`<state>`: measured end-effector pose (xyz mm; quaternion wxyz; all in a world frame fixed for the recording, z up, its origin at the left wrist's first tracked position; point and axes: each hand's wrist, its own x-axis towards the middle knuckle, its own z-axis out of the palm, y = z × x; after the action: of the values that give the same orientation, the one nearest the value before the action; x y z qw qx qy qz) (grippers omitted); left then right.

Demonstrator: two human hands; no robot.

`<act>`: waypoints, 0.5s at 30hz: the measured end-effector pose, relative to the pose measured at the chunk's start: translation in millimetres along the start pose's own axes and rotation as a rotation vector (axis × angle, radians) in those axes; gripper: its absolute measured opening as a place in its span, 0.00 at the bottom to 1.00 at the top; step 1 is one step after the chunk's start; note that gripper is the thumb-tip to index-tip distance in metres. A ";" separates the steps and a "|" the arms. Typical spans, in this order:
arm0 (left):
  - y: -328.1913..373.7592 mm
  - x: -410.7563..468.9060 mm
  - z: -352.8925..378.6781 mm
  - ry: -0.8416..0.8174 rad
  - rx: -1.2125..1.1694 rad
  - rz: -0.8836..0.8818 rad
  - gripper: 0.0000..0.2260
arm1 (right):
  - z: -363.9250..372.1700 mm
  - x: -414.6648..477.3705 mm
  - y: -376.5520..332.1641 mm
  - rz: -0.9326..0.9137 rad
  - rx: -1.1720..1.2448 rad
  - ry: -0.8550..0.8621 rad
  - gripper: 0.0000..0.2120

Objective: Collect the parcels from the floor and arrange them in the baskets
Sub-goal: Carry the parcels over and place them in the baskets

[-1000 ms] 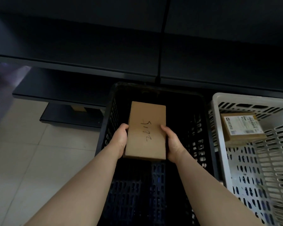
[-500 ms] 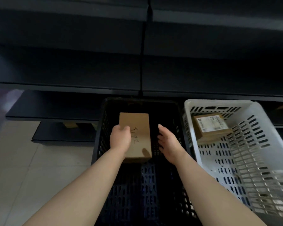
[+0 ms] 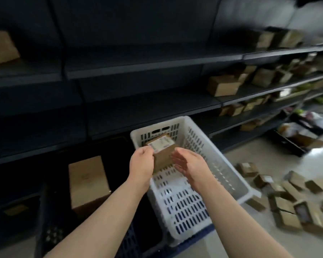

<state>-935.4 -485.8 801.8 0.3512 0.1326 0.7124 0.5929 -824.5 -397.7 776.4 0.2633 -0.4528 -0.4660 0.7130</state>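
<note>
A plain brown parcel [image 3: 88,181] lies inside the black basket [image 3: 52,233] at the lower left. To its right stands the white basket [image 3: 211,146], and a labelled parcel [image 3: 163,146] leans at its far end. My left hand [image 3: 141,162] hovers with loosely curled fingers just left of that labelled parcel and holds nothing that I can see. Just right of the same parcel, my right hand [image 3: 186,162] is open with straight fingers. Several brown parcels [image 3: 287,198] lie scattered on the floor at the right.
Dark shelving [image 3: 138,60] runs behind the baskets. Its right-hand bays hold several cardboard boxes [image 3: 224,85]. One more box [image 3: 0,47] sits on a shelf at the upper left. Light tiled floor [image 3: 237,237] lies in front of the white basket.
Both hands have let go of the brown parcel, which now lies in the black basket. The hands and my view have swung right, over the white basket, bringing the floor parcels into sight.
</note>
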 end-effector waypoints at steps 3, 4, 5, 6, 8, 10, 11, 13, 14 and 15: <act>3.4 -35.0 69.5 -0.104 0.053 0.026 0.08 | -77.0 -29.7 -20.5 -0.035 0.045 0.084 0.08; 3.1 -49.3 94.6 -0.138 0.064 0.036 0.08 | -106.0 -40.4 -25.5 -0.049 0.057 0.113 0.07; 0.6 -62.8 119.7 -0.172 0.073 0.044 0.08 | -136.0 -51.7 -29.5 -0.063 0.062 0.146 0.08; -1.5 -78.9 145.7 -0.208 0.078 0.044 0.08 | -166.7 -63.2 -32.4 -0.076 0.064 0.180 0.08; -10.7 -112.2 199.9 -0.292 0.091 0.040 0.09 | -228.8 -87.6 -35.6 -0.095 0.066 0.254 0.10; -22.4 -146.2 254.5 -0.375 0.110 0.046 0.10 | -289.5 -112.6 -34.6 -0.102 0.064 0.339 0.11; -29.9 -162.7 281.6 -0.408 0.110 0.043 0.10 | -319.6 -125.3 -33.0 -0.105 0.056 0.381 0.11; -44.0 -193.6 331.7 -0.466 0.119 0.027 0.09 | -376.7 -149.0 -28.2 -0.106 0.058 0.457 0.10; -50.7 -208.0 355.5 -0.491 0.120 0.010 0.08 | -403.4 -160.7 -25.7 -0.106 0.080 0.492 0.09; -58.6 -221.5 378.1 -0.520 0.125 -0.011 0.07 | -428.4 -173.0 -23.6 -0.108 0.104 0.529 0.08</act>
<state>-514.4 -351.0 803.8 0.5168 0.2981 0.6341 0.4918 -365.8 -343.1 800.4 0.4363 -0.5839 -0.3673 0.5778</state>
